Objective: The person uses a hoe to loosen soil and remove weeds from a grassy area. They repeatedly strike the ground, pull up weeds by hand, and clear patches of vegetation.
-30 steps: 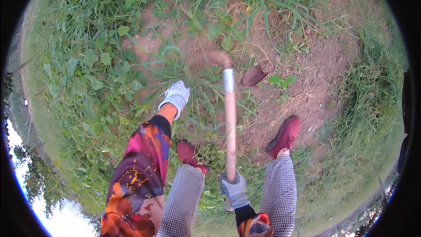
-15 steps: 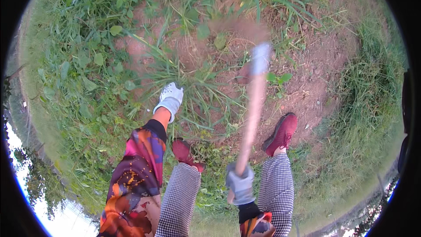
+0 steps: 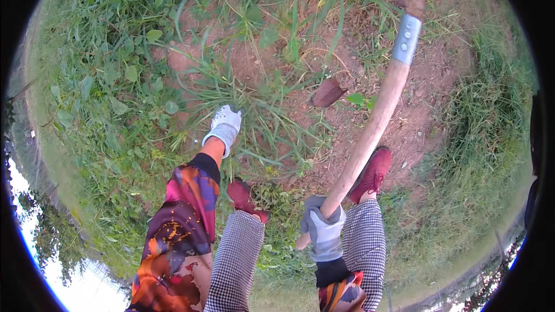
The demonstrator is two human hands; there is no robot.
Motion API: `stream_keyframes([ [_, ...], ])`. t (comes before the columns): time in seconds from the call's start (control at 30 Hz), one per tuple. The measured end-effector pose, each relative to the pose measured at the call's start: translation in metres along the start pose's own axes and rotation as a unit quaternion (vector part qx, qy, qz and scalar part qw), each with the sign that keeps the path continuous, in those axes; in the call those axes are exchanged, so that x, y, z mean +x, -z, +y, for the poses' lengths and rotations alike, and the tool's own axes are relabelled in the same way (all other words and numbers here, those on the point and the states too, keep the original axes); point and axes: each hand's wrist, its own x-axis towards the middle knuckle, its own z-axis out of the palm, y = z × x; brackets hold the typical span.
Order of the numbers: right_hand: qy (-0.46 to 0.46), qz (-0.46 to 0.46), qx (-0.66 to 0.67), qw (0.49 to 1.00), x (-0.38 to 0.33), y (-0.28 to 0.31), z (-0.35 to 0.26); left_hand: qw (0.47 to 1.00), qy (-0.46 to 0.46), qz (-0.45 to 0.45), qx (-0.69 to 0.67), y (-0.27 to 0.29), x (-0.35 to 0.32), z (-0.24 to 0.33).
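Note:
In a white and grey glove, my left hand (image 3: 224, 125) is closed on the near edge of a clump of long grass (image 3: 267, 117); its fingertips are partly hidden among the blades. My right hand (image 3: 325, 230), gloved alike, is wrapped round the lower end of a sickle (image 3: 374, 120). The sickle's long wooden handle slants up and to the right. A riveted silver metal sleeve joins it to a brown, rusty-looking curved blade, which arcs left across the top of the view, above the ground and beyond the clump.
My maroon shoes (image 3: 377, 169) stand on either side, near the handle and the clump. Reddish bare soil (image 3: 413, 121) lies right of the clump, with a brown flat piece (image 3: 328, 92) and a small green seedling on it. Leafy weeds (image 3: 115, 81) spread left; thick grass (image 3: 485, 121) lines the right.
The sickle has swung up and to the right, away from the clump, and its blurred blade now shows clearly. My left hand stays almost still on the grass.

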Motion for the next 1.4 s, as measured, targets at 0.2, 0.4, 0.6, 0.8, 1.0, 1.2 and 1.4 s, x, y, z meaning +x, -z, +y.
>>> stream_keyframes([
  [0.2, -0.187, 0.048, -0.132, 0.972, -0.057, 0.050, 0.112, 1.000, -0.016, -0.004, 0.019, -0.010, -0.012, 0.005],
  [0.4, -0.084, 0.051, -0.044, 0.994, -0.024, 0.009, 0.018, 1.000, -0.007, -0.003, -0.009, -0.012, -0.011, -0.009],
  [0.6, -0.298, -0.017, -0.129, 0.946, -0.109, 0.023, 0.107, 0.999, 0.011, -0.027, 0.038, -0.001, -0.058, -0.068],
  [0.8, -0.140, -0.009, 0.052, 0.989, -0.092, 0.019, -0.031, 0.933, 0.003, 0.193, -0.303, 0.059, -0.119, -0.126],
  [1.0, 0.013, 0.108, 0.118, 0.987, -0.114, 0.086, -0.161, 0.915, -0.052, 0.311, -0.251, 0.173, -0.218, 0.033],
  [1.2, -0.125, 0.197, 0.156, 0.960, -0.153, 0.156, -0.192, 0.877, -0.299, 0.376, -0.002, 0.200, -0.304, 0.240],
  [1.4, -0.201, 0.090, 0.225, 0.949, -0.178, 0.194, -0.180, 0.831, -0.529, 0.126, 0.120, 0.146, -0.470, 0.489],
])
